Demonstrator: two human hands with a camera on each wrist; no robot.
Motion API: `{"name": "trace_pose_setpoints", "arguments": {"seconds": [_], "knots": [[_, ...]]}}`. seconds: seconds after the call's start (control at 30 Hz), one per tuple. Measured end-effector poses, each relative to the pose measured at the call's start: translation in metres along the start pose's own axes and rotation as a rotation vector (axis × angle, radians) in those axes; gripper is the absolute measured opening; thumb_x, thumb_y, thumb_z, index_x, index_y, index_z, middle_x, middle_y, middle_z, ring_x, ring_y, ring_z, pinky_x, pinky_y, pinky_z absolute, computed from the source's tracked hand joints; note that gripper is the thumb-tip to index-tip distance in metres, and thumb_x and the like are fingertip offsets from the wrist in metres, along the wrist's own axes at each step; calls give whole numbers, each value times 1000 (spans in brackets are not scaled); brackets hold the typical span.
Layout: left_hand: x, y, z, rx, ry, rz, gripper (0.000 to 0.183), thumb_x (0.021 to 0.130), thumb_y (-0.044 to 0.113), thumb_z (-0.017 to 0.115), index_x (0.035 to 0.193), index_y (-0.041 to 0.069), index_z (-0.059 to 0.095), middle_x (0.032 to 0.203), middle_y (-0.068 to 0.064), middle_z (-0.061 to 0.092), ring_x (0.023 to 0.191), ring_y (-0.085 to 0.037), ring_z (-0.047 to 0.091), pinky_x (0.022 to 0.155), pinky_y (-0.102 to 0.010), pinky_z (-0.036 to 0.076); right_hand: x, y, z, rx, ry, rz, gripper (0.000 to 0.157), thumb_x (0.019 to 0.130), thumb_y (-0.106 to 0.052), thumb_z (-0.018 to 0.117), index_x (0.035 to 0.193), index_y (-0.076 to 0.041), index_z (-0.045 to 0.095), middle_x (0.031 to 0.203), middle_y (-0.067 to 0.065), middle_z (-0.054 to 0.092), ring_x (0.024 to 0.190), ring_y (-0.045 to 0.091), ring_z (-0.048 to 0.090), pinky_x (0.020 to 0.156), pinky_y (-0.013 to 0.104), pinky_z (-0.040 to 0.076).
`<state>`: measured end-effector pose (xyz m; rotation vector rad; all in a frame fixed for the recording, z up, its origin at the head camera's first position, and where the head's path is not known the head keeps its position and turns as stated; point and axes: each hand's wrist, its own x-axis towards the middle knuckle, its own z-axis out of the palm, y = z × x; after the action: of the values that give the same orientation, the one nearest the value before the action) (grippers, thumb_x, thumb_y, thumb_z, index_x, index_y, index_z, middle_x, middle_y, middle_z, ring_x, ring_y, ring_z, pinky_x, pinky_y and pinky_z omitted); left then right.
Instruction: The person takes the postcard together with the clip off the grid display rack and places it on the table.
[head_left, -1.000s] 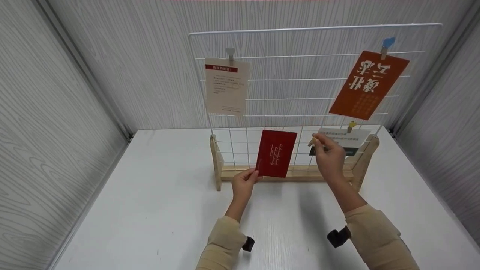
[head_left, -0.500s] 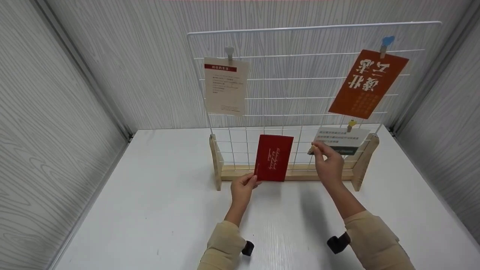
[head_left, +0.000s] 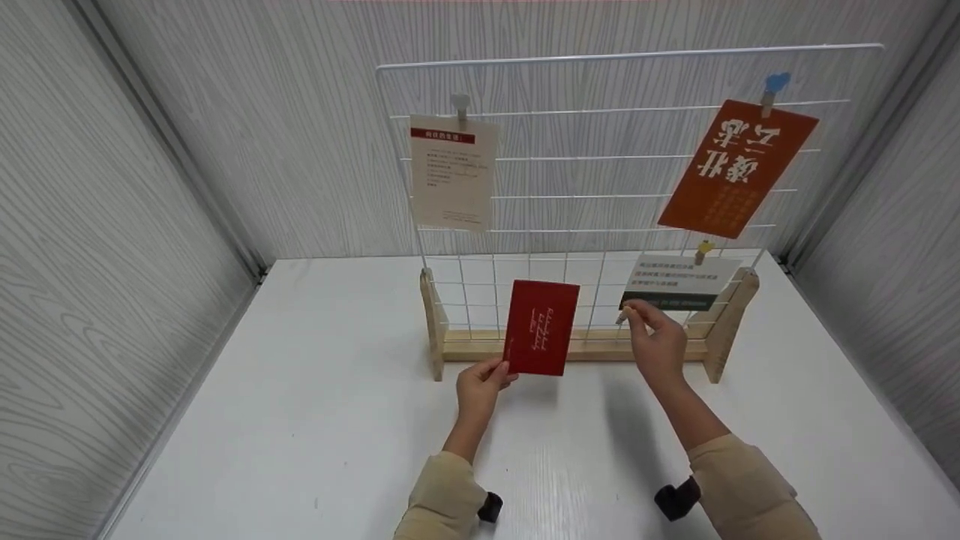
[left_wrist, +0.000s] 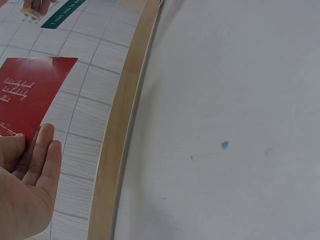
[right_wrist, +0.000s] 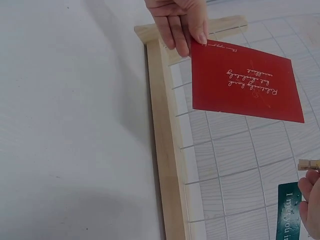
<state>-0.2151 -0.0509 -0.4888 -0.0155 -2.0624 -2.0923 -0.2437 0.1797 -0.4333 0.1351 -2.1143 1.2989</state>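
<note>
My left hand (head_left: 478, 391) pinches a red card (head_left: 541, 328) by its lower left corner, thumb in front. White script runs across the card, which is held up before the lower part of the wire grid (head_left: 600, 196). To its right, my right hand (head_left: 658, 341) pinches a small wooden clothespin (right_wrist: 307, 164) between thumb and fingertips. That hand is close to a white and green card (head_left: 679, 282), overlapping its lower edge in the head view. A yellow-topped clothespin (head_left: 703, 251) fixes this card to the grid.
An orange card (head_left: 739, 169) hangs at the grid's upper right from a blue-topped clothespin (head_left: 772, 90). At upper left hangs a cream card (head_left: 454, 174) under a grey-white clip (head_left: 461, 105). The grid stands in a wooden base (head_left: 457, 351) on a white table (head_left: 322, 420).
The red card and left hand have moved down and slightly left. My right hand has lowered with its clothespin, uncovering more of the white and green card. The hanging cards stay put.
</note>
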Motion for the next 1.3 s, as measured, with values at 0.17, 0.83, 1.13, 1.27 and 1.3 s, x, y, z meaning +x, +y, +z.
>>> {"name": "trace_pose_setpoints", "arguments": {"seconds": [0.17, 0.83, 1.13, 1.27, 1.3], "knots": [[-1, -12, -6, -9, -11, -43, 19, 81, 3, 57, 95, -10, 60, 85, -18, 62, 73, -28, 62, 66, -31, 50, -5, 7, 0, -2, -3, 51, 13, 80, -6, 61, 90, 1, 65, 93, 14, 63, 89, 27, 58, 76, 39, 44], [-1, -40, -34, 4, 0, -180, 24, 82, 9, 58, 98, -8, 60, 91, -17, 62, 74, -21, 62, 68, -29, 50, -25, 37, -13, -99, -52, 209, 16, 83, -6, 57, 95, 2, 64, 92, 15, 62, 87, 24, 57, 71, 35, 45], [-8, -43, -47, -25, -8, -194, 23, 82, 3, 58, 96, -14, 58, 88, -21, 60, 72, -25, 62, 66, -32, 50, -35, 54, -26, -141, -103, 292, 21, 86, -8, 53, 102, 2, 60, 98, 17, 60, 90, 28, 56, 71, 39, 45], [-12, -43, -53, -25, -8, -221, 22, 82, 2, 57, 96, -14, 57, 90, -21, 59, 73, -26, 62, 68, -33, 50, -38, 61, -31, -184, -124, 318, 22, 87, -9, 51, 103, 2, 60, 99, 17, 60, 90, 27, 55, 69, 37, 45], [-13, -43, -54, -22, -9, -223, 22, 82, 2, 57, 96, -15, 57, 90, -21, 59, 73, -26, 62, 68, -33, 49, -38, 63, -33, -192, -123, 326, 22, 87, -10, 52, 102, 2, 60, 98, 17, 60, 89, 26, 55, 68, 36, 44]]}}
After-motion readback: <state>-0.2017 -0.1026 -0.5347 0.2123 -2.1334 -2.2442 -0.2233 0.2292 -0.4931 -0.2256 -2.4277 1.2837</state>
